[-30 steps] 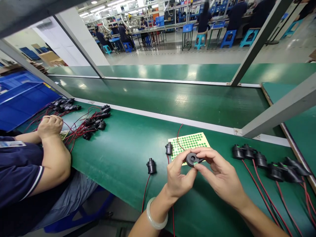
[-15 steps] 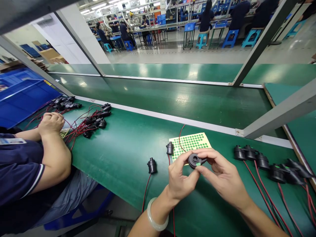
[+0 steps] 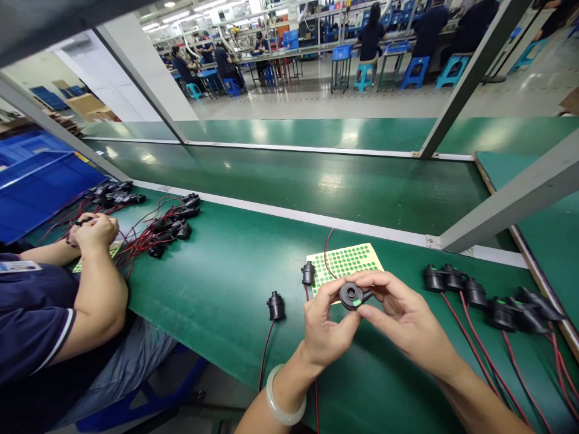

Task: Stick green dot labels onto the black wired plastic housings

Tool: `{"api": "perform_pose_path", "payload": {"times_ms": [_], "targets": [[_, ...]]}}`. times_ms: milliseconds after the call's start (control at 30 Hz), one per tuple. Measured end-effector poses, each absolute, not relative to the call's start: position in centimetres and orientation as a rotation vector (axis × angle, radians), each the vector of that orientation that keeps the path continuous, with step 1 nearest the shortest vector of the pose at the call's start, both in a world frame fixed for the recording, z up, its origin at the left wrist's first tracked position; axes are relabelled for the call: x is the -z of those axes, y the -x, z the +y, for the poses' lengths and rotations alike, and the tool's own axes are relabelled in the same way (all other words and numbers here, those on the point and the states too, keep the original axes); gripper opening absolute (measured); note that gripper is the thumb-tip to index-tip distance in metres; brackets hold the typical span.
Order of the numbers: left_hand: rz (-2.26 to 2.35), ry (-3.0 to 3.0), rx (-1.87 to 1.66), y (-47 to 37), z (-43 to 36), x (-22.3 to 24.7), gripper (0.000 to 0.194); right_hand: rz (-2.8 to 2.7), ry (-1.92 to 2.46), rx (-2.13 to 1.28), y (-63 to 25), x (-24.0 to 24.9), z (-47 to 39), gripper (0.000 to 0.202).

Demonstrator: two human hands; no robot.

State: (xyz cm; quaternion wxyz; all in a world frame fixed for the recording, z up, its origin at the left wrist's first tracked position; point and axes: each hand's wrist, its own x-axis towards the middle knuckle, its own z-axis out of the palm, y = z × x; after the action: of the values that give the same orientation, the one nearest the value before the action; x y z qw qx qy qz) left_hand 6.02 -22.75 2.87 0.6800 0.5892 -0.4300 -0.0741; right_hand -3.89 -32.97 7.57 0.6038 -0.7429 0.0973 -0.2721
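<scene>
Between both hands is a round black plastic part [image 3: 348,293] with a ringed hole in its face, a short side spout and a green dot sticker on it. My left hand [image 3: 329,325] grips its left rim between thumb and fingers. From the right, my right hand [image 3: 402,313] pinches it near the spout, thumb close to the green dot. Just behind lies a pale yellow sheet of green dot stickers [image 3: 357,258], partly covered by my fingers. Two similar black parts with red wires stand to the left, a nearer one [image 3: 275,306] and one by the sheet [image 3: 308,273].
Several black parts [image 3: 474,293] with red wires are lined up at right, some with green dots. At left a co-worker's hands [image 3: 97,232] hold something dark near a pile of wired parts [image 3: 169,226]. A blue bin [image 3: 45,193] and metal frame posts [image 3: 511,193] border the green table.
The view has shifted slightly. My thumb has moved a little off the green dot, which shows more fully now. Both hands keep hold of the black part. The co-worker's hands have shifted.
</scene>
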Motion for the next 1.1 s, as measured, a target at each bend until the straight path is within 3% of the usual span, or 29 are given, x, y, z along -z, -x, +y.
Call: {"api": "perform_pose_path", "payload": {"times_ms": [100, 333, 533, 1100], "targets": [[-0.954, -1.345, 0.133, -6.0, -22.8, -2.8, 0.040, 0.243, 1.701, 0.648, 3.7, -7.4, -32.9, 0.014], [-0.982, -1.348, 0.109, -6.2, -22.7, -3.0, 0.040, 0.176, 1.721, 0.589, 4.0, -7.6, -33.3, 0.020], [-1.086, -1.300, -0.090, -6.6, -22.8, -2.6, 0.047, 0.184, 2.054, 0.711, 4.9, -8.8, -32.6, 0.016], [-1.077, -1.300, 0.027, -6.4, -22.8, -2.8, 0.055, 0.117, 2.300, 0.783, 4.9, -9.4, -32.4, 0.014]]}}
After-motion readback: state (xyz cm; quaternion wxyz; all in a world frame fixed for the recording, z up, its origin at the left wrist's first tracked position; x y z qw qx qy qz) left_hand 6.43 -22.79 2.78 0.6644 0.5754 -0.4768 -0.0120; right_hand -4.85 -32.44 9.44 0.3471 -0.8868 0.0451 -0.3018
